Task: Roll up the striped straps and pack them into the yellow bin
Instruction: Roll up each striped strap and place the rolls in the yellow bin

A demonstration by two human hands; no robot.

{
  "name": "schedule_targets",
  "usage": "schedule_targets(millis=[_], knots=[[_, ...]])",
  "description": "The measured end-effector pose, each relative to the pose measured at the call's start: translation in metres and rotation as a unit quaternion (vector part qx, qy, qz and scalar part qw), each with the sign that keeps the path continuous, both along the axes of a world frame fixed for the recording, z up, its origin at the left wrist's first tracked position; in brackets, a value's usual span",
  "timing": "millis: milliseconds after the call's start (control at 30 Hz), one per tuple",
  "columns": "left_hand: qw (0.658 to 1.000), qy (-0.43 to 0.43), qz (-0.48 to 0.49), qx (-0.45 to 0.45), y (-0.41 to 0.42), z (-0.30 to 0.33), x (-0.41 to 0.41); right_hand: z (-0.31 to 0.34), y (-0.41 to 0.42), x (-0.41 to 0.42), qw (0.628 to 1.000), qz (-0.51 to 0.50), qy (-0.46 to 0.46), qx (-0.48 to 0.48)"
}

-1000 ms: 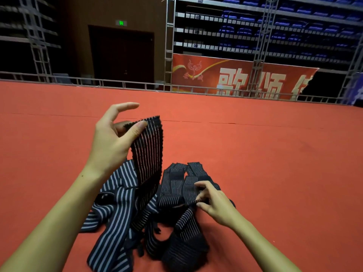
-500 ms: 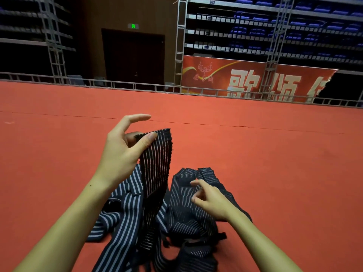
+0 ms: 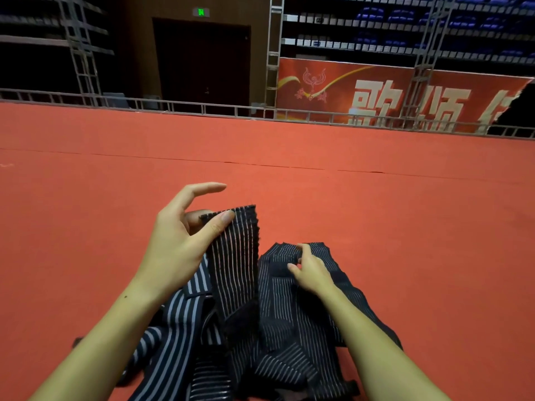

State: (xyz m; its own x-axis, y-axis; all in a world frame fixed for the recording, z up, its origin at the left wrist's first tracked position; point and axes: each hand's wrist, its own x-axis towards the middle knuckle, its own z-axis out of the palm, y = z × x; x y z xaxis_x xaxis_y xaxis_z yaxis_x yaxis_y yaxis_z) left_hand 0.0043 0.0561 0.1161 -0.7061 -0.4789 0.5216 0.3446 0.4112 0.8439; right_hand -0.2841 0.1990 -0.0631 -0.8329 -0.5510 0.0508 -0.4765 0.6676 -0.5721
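Pinching the top end of one strap (image 3: 234, 256) between thumb and middle finger (index finger straight out), the left hand (image 3: 185, 241) holds it upright above the pile (image 3: 260, 342) on the red floor (image 3: 405, 227). Just right, the right hand (image 3: 311, 272) grips a second strap's (image 3: 289, 287) far end with curled fingers.

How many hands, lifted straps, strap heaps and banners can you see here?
Hands: 2, the left hand pinching a strap end, the right hand on the heap.
Straps held up: 1, the lifted strap.
Heaps of striped straps: 1, the pile on the red floor; the straps in it are too tangled to count.
Red banners: 1, the banner.
Total: 5.
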Motion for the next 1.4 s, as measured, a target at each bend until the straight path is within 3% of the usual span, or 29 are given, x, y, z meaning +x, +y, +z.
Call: schedule_targets(millis=[167, 367, 633, 800, 867, 933, 1033, 1100, 1167, 1267, 1400], knots=[[1.000, -0.007, -0.001, 0.005, -0.007, -0.008, -0.002, -0.023, -0.019, -0.015, 0.998, -0.025, -0.040, -0.050], [1.000, -0.011, -0.002, -0.011, -0.009, -0.008, 0.002, -0.019, -0.024, -0.010, 0.976, -0.038, -0.057, -0.207], [1.000, -0.013, -0.002, -0.009, -0.011, -0.006, 0.009, 0.060, 0.006, 0.027, 0.940, 0.083, -0.067, -0.325], [0.998, -0.045, 0.036, 0.005, -0.002, 0.001, 0.017, 0.115, 0.038, 0.081, 0.892, 0.160, -0.070, -0.416], [0.995, -0.089, 0.012, 0.048, 0.002, 0.004, 0.020, 0.132, 0.051, 0.109, 0.876, 0.178, -0.072, -0.441], [0.976, -0.148, -0.078, 0.138, 0.006, 0.006, 0.022, 0.144, 0.062, 0.136, 0.866, 0.198, -0.075, -0.453], [0.911, -0.163, -0.209, 0.315, 0.015, 0.008, 0.020, 0.149, 0.073, 0.166, 0.867, 0.217, -0.086, -0.440], [0.877, -0.144, -0.254, 0.381, 0.020, 0.007, 0.019, 0.146, 0.080, 0.179, 0.875, 0.221, -0.089, -0.422], [0.885, -0.149, -0.265, 0.352, 0.024, 0.008, 0.020, 0.146, 0.086, 0.189, 0.882, 0.212, -0.087, -0.411], [0.923, -0.167, -0.260, 0.232, 0.027, 0.011, 0.027, 0.153, 0.094, 0.196, 0.891, 0.188, -0.070, -0.408], [0.949, -0.151, -0.216, 0.171, 0.039, 0.027, 0.045, 0.166, 0.099, 0.204, 0.885, 0.172, -0.031, -0.431]])
